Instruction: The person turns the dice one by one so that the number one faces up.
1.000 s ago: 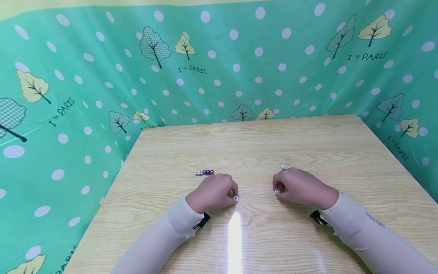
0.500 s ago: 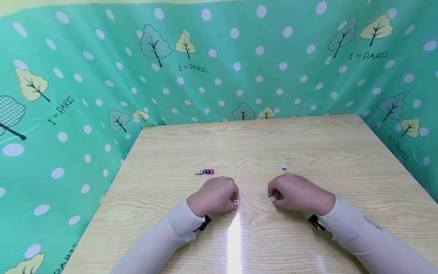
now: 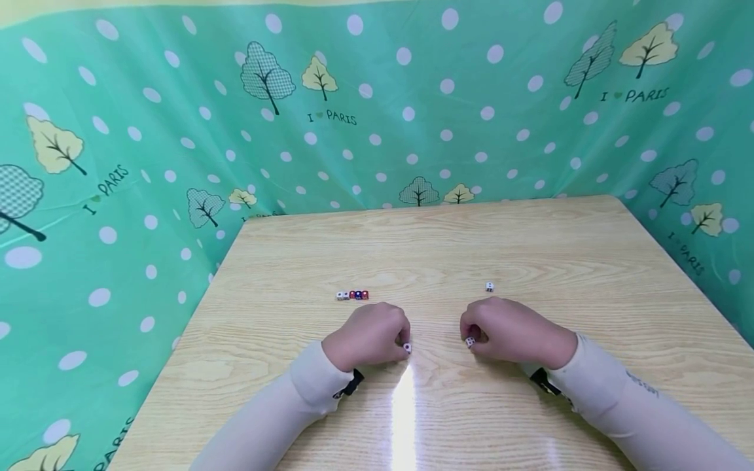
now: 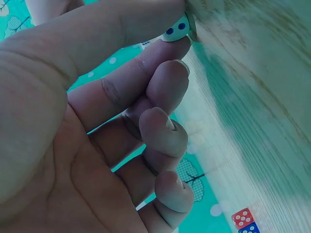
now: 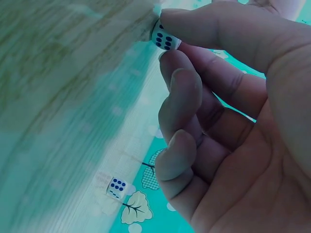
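Between thumb and forefinger, my left hand pinches a white die low over the wooden table. In the left wrist view that die shows blue pips. My right hand pinches another white die, a short gap to the right of the first. The right wrist view shows this die held by the thumb, with dark pips facing the camera. Both dice seem to be at the tabletop, though I cannot tell if they touch it.
Beyond my left hand lies a short row of white, red and blue dice. A lone white die sits beyond my right hand. A green patterned curtain hangs along the table's back and sides.
My right hand has moved toward me and left with its die, uncovering the lone white die behind it. My left hand has shifted slightly nearer. The last half second shows almost no movement.
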The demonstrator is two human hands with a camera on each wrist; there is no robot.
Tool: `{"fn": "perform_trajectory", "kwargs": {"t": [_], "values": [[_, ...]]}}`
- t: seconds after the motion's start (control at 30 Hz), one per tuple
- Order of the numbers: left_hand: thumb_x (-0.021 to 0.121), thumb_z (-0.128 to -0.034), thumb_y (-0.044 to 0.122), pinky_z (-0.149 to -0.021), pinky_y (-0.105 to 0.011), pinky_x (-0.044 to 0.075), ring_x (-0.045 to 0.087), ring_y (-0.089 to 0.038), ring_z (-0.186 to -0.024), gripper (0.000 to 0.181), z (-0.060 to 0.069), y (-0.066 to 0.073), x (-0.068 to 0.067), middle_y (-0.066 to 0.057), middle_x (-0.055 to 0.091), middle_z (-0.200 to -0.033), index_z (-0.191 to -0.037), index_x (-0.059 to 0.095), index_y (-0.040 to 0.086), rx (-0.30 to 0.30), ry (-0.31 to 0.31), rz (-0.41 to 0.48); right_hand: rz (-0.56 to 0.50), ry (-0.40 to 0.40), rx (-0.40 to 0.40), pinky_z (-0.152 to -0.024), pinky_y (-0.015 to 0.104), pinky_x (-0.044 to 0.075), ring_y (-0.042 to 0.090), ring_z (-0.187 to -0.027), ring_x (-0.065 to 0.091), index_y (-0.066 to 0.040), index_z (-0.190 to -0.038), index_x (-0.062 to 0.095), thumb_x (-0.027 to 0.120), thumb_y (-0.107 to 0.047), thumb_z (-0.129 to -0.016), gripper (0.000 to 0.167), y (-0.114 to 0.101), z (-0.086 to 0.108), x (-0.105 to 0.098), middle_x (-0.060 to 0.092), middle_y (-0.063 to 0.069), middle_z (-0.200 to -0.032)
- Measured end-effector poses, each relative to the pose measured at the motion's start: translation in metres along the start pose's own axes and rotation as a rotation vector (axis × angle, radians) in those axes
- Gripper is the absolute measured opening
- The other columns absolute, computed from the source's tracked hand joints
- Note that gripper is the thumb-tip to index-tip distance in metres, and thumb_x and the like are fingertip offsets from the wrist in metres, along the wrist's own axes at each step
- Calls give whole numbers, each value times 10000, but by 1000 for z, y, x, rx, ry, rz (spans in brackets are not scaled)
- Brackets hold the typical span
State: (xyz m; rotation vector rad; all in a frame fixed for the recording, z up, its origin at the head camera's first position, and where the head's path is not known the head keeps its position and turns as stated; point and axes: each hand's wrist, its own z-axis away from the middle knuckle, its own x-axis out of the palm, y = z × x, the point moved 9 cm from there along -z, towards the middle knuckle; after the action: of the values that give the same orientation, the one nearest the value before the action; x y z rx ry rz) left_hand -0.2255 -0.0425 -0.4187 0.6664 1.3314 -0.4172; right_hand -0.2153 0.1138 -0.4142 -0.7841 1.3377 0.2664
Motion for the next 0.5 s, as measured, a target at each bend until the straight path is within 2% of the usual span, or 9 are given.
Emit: {"fn": "perform_trajectory", "kwargs": {"t": [0.2, 0.5], "values": [[823, -786, 238, -589, -240, 455, 554, -21, -680, 126, 0, 0, 0, 194, 607, -700, -712, 734, 288, -1, -4, 11, -17, 16, -13, -631, 214, 461, 22, -674, 525, -271, -783, 684, 796, -108, -846, 208, -2, 1, -4, 581, -184, -742], [841, -773, 239, -606, -243, 468, 564, -22, -690, 101, 0, -4, 1, 188, 636, -723, -730, 757, 275, -18, -10, 40, -48, 24, -17, -632, 219, 458, 45, -668, 545, -285, -786, 668, 811, -147, -861, 212, -1, 3, -9, 581, -195, -731]]}}
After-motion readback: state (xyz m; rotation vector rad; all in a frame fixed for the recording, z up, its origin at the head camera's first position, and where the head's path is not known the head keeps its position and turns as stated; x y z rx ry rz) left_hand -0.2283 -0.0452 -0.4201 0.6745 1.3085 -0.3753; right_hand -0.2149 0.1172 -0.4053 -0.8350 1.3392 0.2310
